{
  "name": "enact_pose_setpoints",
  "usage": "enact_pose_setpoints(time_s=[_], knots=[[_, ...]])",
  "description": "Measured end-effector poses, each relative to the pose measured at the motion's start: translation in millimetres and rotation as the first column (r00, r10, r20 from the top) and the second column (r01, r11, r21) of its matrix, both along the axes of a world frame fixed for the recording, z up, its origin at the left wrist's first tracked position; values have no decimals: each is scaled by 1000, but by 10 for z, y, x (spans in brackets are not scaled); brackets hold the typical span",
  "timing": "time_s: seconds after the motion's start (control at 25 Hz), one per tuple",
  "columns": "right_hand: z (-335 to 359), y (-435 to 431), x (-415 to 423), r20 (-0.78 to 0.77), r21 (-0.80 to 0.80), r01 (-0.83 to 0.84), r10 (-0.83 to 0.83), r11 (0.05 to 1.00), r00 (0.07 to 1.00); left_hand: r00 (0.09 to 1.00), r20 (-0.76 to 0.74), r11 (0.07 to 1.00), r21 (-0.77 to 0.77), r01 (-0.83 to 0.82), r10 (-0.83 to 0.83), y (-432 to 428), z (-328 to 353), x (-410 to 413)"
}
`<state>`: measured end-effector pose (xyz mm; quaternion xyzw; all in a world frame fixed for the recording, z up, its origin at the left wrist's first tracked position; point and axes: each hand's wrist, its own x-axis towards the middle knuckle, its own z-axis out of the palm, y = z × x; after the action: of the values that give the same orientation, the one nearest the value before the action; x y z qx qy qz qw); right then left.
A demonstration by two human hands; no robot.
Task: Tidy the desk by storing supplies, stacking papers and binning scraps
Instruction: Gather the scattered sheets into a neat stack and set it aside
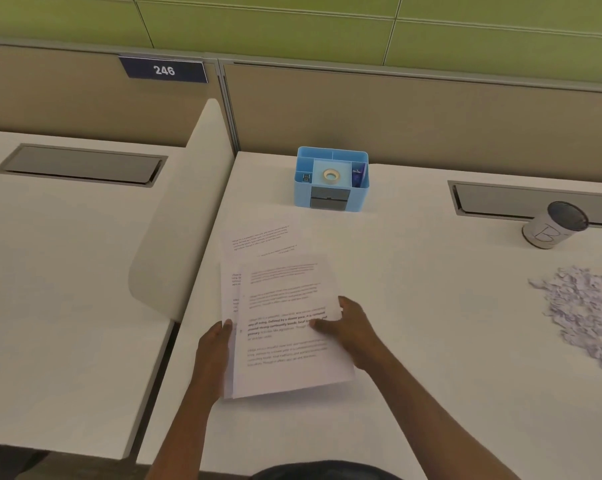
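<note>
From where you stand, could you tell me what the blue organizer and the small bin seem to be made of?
Blue organizer: likely moulded plastic, matte, with even colour and rounded corners. Small bin: seemingly dark mesh, wrapped in white paper bearing handwriting; blurred, so uncertain.

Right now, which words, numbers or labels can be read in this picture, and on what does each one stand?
"246": white digits on the dark blue sign on the partition.
"B": handwritten on the white wrap of the cup; anything after it is unclear.
"Defined by a slower pace": bold line on the top printed sheet; other print is too blurred.
Blue organiser: no readable text.
</note>
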<state>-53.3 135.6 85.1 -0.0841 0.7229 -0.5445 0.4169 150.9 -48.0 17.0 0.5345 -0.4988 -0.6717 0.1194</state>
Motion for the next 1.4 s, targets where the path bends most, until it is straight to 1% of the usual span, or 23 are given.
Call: enact_pose_setpoints(time_s=[0.12,0.24,0.32,0.36,0.4,0.48,0.52,0.6,0.64,0.76,0.8,0.96,1.08,1.2,1.28,1.4], knots=[[-175,-144,130,-251,215,-39,94,976,964,1000,-19,1000,-4,5,-5,16,20,-8],[-208,-339,222,-363,336,-129,255,933,896,998,16,989,-135,61,-59,51,41,-20],[-216,-438,231,-429,447,-157,365,881,826,997,-4,981,-181,73,-75,73,33,-10],[-223,-478,205,-474,481,-135,386,866,791,998,-20,983,-177,54,-58,77,32,1],[-219,-513,161,-519,484,-92,370,870,770,999,-40,986,-164,27,-33,76,43,18],[-186,-600,27,-602,454,14,294,891,743,995,-96,992,-124,-28,16,49,53,72],[-195,-650,-57,-625,452,52,275,891,730,992,-121,993,-102,-52,39,30,43,119],[-225,-746,-206,-633,506,74,311,859,709,983,-163,994,-63,-90,79,-15,27,229],[-257,-777,-251,-632,550,68,361,833,686,980,-176,993,-52,-103,92,-34,23,283],[-369,-779,-314,-635,659,47,522,750,569,978,-177,992,-42,-120,111,-84,35,381],[-397,-745,-336,-630,682,56,546,729,552,979,-169,991,-41,-125,116,-97,34,395],[-414,-527,-468,-606,715,117,528,689,594,982,-151,992,-40,-123,115,-115,9,393],[-365,-364,-569,-575,757,133,555,640,601,983,-152,993,-44,-109,101,-104,-12,346],[-346,-311,-592,-558,746,109,528,657,640,987,-145,995,-71,-77,66,-101,-49,281],[-358,-316,-559,-557,740,104,519,665,649,987,-151,995,-70,-72,61,-100,-42,244],[-340,-351,-553,-544,700,103,434,707,718,987,-150,995,-62,-73,63,-105,-23,234]])
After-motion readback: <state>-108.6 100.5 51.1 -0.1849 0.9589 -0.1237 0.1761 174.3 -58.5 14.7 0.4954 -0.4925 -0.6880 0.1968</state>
